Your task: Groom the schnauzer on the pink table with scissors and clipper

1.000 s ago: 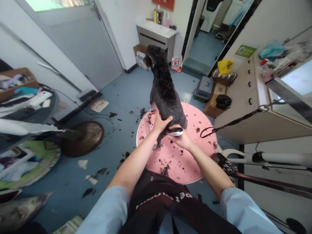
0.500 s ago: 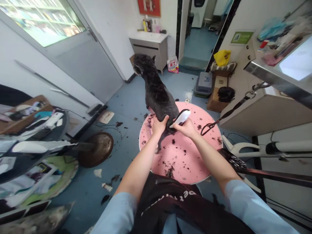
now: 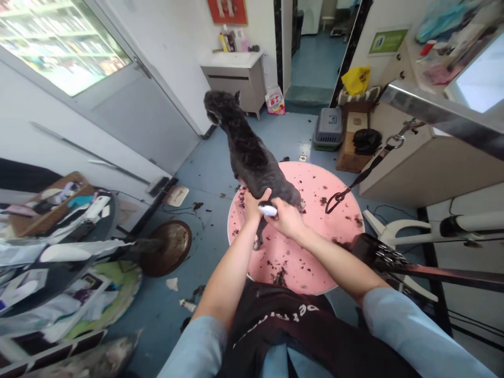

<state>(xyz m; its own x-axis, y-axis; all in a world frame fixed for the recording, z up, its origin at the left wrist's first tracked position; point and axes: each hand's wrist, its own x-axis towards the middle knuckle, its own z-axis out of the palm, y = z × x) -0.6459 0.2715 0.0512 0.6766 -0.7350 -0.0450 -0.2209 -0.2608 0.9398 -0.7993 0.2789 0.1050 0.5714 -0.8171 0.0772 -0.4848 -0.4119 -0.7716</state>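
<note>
Two blue sleeves (image 3: 192, 346) flank the near side of a round pink table (image 3: 287, 247), where we see a dark-coated dog (image 3: 252, 152) standing, rump towards us, head beyond the table's far left edge. Left of the table's middle, the left hand (image 3: 253, 209) rests on the hindquarters, thumb spread; its other fingers are partly hidden, and we cannot tell how firmly they close. Just beside it, the right hand (image 3: 286, 218) has its fingers wrapped round a white-and-black clipper (image 3: 269, 211). We judge the step to be trimming the hindquarters, the next move calling for a steady dog and a light stroke. Half a second ago we saw the clipper slanting towards the table's right side; now it lies between both hands. Hair clumps (image 3: 279, 276) litter the table; beyond its far edge sit a grey carrier (image 3: 329, 126) and a washbasin cabinet (image 3: 232, 81)
</note>
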